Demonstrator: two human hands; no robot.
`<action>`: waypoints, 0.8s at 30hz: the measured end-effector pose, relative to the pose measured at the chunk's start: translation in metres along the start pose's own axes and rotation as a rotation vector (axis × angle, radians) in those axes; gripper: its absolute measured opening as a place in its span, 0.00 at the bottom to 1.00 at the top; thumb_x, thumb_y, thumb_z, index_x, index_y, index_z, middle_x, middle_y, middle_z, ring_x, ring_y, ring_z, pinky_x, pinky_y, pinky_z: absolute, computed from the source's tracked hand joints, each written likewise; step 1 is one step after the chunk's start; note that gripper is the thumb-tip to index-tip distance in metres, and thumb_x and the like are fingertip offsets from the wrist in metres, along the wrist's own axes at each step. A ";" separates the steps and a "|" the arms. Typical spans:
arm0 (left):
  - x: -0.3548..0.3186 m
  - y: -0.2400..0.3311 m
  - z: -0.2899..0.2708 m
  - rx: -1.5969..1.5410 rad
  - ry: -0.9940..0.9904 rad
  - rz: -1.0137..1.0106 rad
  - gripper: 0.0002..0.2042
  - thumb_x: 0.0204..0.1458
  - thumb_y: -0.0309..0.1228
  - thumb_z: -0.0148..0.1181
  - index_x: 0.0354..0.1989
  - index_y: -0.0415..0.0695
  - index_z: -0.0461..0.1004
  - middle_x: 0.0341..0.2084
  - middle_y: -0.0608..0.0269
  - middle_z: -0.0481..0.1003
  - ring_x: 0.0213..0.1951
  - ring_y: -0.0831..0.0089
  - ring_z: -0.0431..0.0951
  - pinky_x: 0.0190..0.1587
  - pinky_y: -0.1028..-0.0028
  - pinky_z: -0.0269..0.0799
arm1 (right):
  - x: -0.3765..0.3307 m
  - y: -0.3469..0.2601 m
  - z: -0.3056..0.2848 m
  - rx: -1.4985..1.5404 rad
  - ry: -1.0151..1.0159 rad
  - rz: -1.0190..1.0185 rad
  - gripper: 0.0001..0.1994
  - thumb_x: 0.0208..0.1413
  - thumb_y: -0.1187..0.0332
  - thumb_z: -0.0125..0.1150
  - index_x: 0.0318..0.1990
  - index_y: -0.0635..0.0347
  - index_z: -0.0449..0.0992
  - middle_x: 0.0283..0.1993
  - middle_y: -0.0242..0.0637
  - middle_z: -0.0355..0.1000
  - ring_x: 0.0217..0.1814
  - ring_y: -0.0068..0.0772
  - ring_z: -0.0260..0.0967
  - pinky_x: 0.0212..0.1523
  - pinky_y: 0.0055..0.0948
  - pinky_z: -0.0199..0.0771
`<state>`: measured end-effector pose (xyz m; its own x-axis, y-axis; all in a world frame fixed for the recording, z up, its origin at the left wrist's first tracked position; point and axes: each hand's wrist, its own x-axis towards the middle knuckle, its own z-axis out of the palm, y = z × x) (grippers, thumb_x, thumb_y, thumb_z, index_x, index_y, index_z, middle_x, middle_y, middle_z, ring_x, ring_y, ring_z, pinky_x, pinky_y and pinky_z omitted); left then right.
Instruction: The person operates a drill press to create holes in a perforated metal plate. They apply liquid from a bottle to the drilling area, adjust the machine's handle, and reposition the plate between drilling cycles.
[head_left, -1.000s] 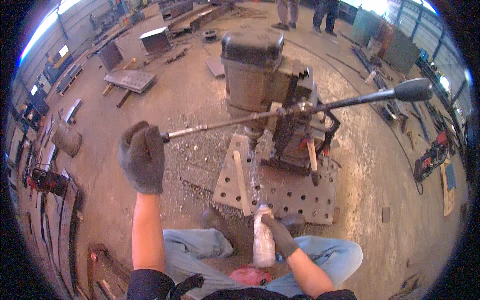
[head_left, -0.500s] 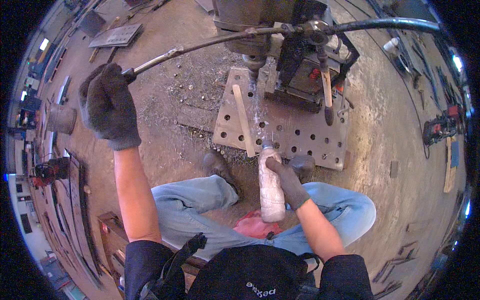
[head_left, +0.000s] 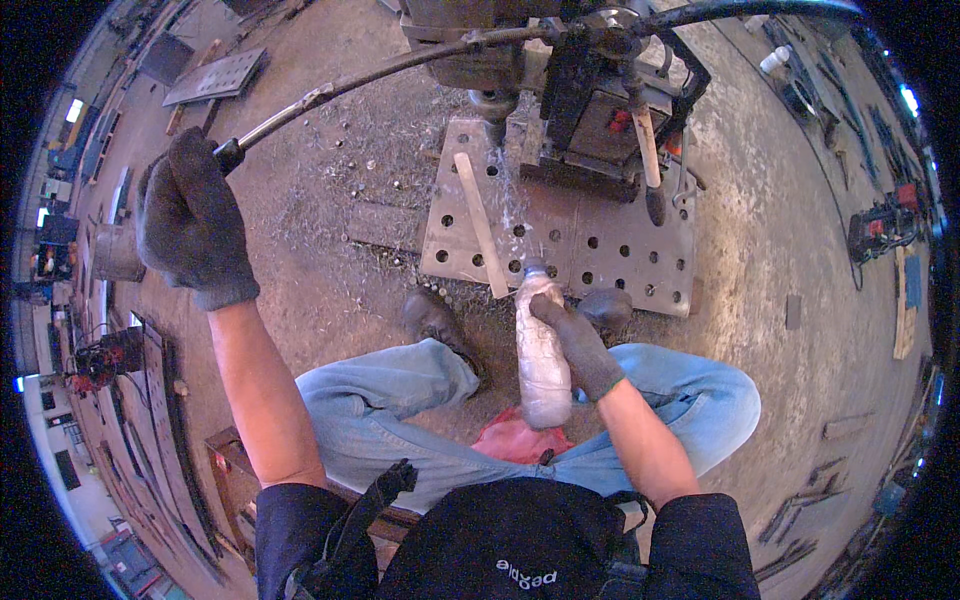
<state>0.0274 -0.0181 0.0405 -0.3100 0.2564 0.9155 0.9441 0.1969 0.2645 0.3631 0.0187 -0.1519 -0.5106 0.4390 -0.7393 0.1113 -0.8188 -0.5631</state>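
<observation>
Head view: a drilling machine (head_left: 590, 90) is seen at twelve o'clock, stood on a perforated steel plate (head_left: 560, 235) that lies flat on the workshop floor (head_left: 330, 260), so that the spindle (head_left: 495, 105) points down at the plate's holes. A long feed lever (head_left: 400, 65) runs from the machine out to ten o'clock, where its end is clenched in the gloved left hand (head_left: 190, 225); the reach gives leverage, it may be judged. A cloudy plastic bottle (head_left: 543, 350) is grasped by the gloved right hand (head_left: 580, 345) at the centre, tilted nozzle-first toward the spindle, and a thin spray is visible between them, probably coolant. A wooden strip (head_left: 482, 225) lies slanted on the plate, just left of the bottle's line. Two shoes (head_left: 435, 320) are planted at the plate's near edge. Metal chips (head_left: 330, 150) are scattered at eleven o'clock.
</observation>
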 end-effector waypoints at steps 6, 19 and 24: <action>-0.002 0.000 0.001 0.025 -0.008 -0.088 0.12 0.55 0.34 0.60 0.27 0.39 0.81 0.17 0.59 0.76 0.21 0.75 0.72 0.25 0.74 0.65 | -0.005 -0.001 0.008 -0.003 -0.010 -0.188 0.24 0.53 0.62 0.63 0.55 0.60 0.65 0.43 0.34 0.70 0.40 0.27 0.71 0.40 0.29 0.75; -0.007 -0.010 0.000 -0.014 -0.078 -0.125 0.09 0.55 0.25 0.57 0.39 0.31 0.78 0.31 0.52 0.79 0.29 0.66 0.81 0.33 0.68 0.80 | 0.012 0.015 -0.005 0.018 -0.033 -0.038 0.27 0.55 0.47 0.60 0.51 0.61 0.69 0.35 0.32 0.73 0.30 0.23 0.71 0.32 0.25 0.73; -0.009 -0.010 0.000 -0.013 -0.091 -0.096 0.10 0.57 0.27 0.56 0.39 0.31 0.78 0.30 0.53 0.80 0.29 0.67 0.81 0.34 0.68 0.80 | 0.012 0.013 -0.009 0.023 -0.044 0.014 0.25 0.55 0.46 0.59 0.47 0.60 0.71 0.32 0.31 0.72 0.28 0.23 0.70 0.30 0.25 0.72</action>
<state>0.0206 -0.0221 0.0293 -0.4076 0.3218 0.8546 0.9107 0.2123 0.3544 0.3662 0.0166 -0.1721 -0.5466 0.4110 -0.7296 0.0995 -0.8333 -0.5439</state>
